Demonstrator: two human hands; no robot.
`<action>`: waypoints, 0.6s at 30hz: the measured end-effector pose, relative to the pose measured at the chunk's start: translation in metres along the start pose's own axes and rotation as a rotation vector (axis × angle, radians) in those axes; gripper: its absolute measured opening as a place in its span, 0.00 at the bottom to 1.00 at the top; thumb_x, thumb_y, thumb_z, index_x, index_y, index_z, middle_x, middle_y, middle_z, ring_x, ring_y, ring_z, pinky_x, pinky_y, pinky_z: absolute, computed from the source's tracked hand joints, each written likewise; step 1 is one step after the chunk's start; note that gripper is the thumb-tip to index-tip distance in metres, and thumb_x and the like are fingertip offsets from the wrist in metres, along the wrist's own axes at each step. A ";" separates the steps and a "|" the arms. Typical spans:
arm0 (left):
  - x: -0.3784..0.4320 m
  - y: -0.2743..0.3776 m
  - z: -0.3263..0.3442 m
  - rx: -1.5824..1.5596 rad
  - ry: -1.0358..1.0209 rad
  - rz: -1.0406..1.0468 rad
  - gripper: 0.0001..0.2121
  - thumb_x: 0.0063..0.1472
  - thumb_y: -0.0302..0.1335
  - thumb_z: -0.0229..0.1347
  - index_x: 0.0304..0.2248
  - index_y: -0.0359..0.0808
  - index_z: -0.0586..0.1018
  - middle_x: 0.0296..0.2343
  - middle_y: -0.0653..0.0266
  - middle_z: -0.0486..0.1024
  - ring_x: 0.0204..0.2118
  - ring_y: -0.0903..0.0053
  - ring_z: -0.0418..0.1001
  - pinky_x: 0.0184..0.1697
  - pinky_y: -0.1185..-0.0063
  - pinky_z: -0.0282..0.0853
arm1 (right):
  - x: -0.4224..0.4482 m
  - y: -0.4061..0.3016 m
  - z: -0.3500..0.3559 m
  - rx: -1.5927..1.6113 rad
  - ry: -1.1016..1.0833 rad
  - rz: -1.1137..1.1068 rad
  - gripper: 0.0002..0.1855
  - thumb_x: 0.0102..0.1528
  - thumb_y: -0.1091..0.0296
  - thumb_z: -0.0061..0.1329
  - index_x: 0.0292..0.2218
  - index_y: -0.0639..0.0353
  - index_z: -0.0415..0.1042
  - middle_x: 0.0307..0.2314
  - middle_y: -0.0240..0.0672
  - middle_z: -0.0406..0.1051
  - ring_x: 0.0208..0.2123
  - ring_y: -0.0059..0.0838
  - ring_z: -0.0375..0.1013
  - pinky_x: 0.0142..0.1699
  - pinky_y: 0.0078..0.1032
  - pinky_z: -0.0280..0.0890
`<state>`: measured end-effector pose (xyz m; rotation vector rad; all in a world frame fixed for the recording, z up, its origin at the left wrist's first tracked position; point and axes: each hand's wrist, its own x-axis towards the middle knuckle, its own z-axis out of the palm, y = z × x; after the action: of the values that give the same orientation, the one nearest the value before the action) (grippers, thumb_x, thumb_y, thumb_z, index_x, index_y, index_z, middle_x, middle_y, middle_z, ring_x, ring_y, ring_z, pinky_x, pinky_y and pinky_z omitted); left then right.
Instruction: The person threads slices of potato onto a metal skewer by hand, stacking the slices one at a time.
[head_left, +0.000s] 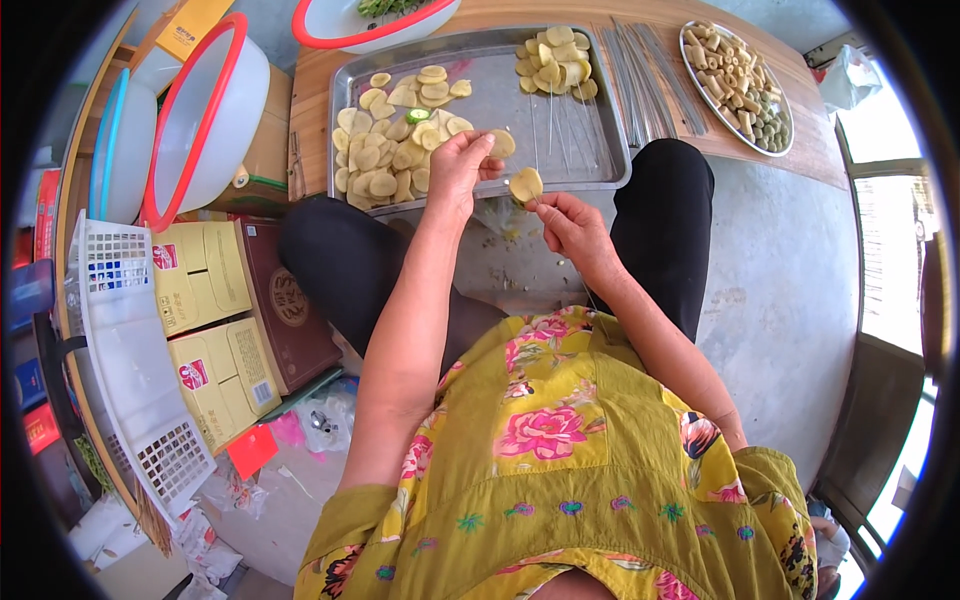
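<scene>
Between the thumb and fingers of my left hand is a single pale potato slice, held over the tray's near edge. My right hand grips a thin metal skewer near its tip, where a threaded slice sits. The two slices are apart. In the metal tray, loose potato slices cover the left side, with one green-rimmed slice among them. Loaded skewers lie at the tray's far right, their bare shafts pointing towards me.
Right of the tray are bare metal skewers and an oval plate of rolled and round pieces. A red-rimmed bowl with greens stands behind. Large basins, yellow cartons and a white plastic basket are at left.
</scene>
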<state>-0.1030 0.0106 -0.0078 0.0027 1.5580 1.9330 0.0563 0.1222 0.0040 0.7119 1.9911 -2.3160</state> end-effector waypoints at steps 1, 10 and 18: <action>0.000 0.000 0.001 -0.004 0.005 0.006 0.07 0.58 0.27 0.53 0.34 0.33 0.74 0.26 0.67 0.74 0.23 0.81 0.71 0.28 0.83 0.70 | 0.000 0.001 0.000 0.004 -0.001 -0.001 0.11 0.59 0.64 0.43 0.37 0.59 0.72 0.12 0.20 0.57 0.14 0.09 0.53 0.20 0.11 0.48; -0.002 -0.002 0.006 0.024 0.007 0.055 0.06 0.57 0.26 0.54 0.31 0.31 0.75 0.24 0.67 0.74 0.21 0.84 0.70 0.25 0.85 0.69 | -0.001 -0.007 0.000 -0.006 0.012 0.030 0.10 0.59 0.67 0.42 0.36 0.63 0.71 0.13 0.21 0.58 0.15 0.10 0.54 0.21 0.12 0.52; -0.002 -0.003 0.004 0.069 0.012 0.048 0.06 0.57 0.27 0.55 0.30 0.32 0.77 0.23 0.69 0.74 0.19 0.86 0.69 0.23 0.86 0.67 | 0.003 -0.007 0.002 -0.014 0.012 0.000 0.09 0.59 0.68 0.43 0.35 0.64 0.71 0.14 0.21 0.58 0.15 0.10 0.55 0.21 0.12 0.51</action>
<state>-0.0987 0.0139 -0.0083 0.0584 1.6464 1.9181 0.0507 0.1221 0.0096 0.7267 2.0096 -2.3006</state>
